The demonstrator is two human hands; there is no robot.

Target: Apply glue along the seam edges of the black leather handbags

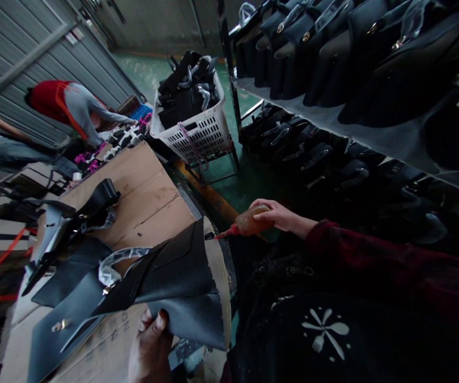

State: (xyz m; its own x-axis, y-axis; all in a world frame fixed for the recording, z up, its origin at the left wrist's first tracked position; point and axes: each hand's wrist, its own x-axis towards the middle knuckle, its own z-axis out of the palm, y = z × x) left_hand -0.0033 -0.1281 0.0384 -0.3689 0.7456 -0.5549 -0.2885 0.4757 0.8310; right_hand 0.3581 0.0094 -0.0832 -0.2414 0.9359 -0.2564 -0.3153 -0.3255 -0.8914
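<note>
My left hand (151, 346) grips the lower side of a black leather handbag (181, 266), thumb on top and the other fingers underneath. The bag lies on its side across the cardboard, its pale-edged bottom turned toward me. In my right hand (275, 214) is a squeeze bottle (251, 221) of amber liquid with a red nozzle. Its tip points left at the upper corner of the bag's pale edge; whether it touches there I cannot tell. A clear plastic-wrapped handle (113, 266) and an open flap with a gold clasp (60, 324) belong to the bag's far end.
Cardboard (141, 191) covers the worktable, where another black bag (97, 207) lies. A white basket (197, 133) full of black bags stands beyond. Shelves (333, 114) of handbags rise on the right. Two people, one in a red top (53, 103), bend over at the left.
</note>
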